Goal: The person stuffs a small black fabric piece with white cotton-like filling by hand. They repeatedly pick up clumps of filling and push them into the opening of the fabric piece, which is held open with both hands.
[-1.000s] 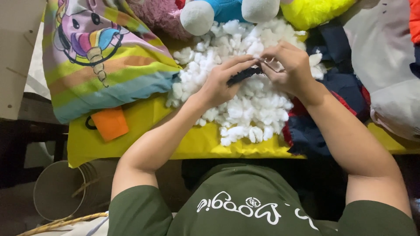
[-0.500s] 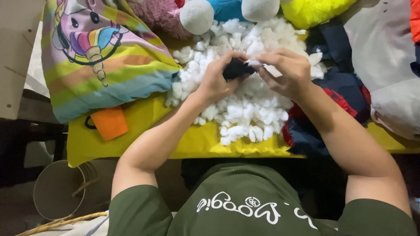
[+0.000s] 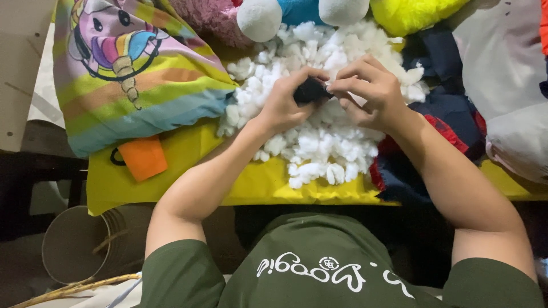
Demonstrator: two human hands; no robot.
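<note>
Head view: both hands meet over the white stuffing pile (image 3: 319,142) on the yellow cloth (image 3: 171,188). Left hand (image 3: 282,105) & right hand (image 3: 371,94) pinch a small dark piece (image 3: 311,91) between them, fingertips closed on it. Piece sits btwn the hands, long axis roughly left-right, equally near both. Unicorn pillow (image 3: 131,74) lies left.

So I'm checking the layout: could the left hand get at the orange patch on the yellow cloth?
Probably yes. The left hand is busy gripping a small dark piece together with the right hand, but the orange patch lies uncovered on that side, nothing between.
</note>
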